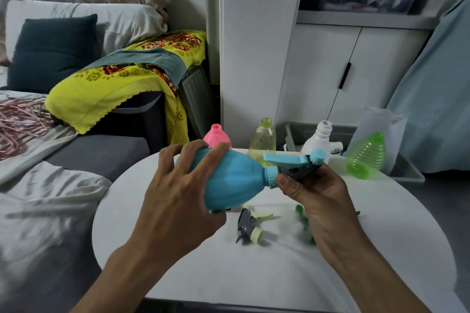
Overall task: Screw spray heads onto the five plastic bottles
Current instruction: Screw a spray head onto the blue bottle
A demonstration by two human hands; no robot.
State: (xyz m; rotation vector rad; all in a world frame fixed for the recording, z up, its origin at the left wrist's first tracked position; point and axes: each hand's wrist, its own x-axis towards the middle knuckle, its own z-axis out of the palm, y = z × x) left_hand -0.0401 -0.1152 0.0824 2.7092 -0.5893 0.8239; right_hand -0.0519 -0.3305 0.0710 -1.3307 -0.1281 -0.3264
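Note:
My left hand (178, 190) grips the blue bottle (236, 183), held on its side above the round white table (254, 274). My right hand (318, 195) holds the blue and grey spray head (295, 162) that sits on the bottle's neck. Behind them stand a pink bottle (216, 136), a yellow clear bottle (263, 141), a white bottle (318, 141) and a green ribbed bottle (366, 157), all without heads. A loose pale green and grey spray head (250, 227) lies on the table. A darker green spray head (304, 218) lies partly hidden behind my right hand.
A grey plastic bin (407, 168) stands behind the table at the right, in front of a white cabinet (356, 71). A sofa with bedding and a yellow floral cloth (114, 84) is on the left, close to the table's edge.

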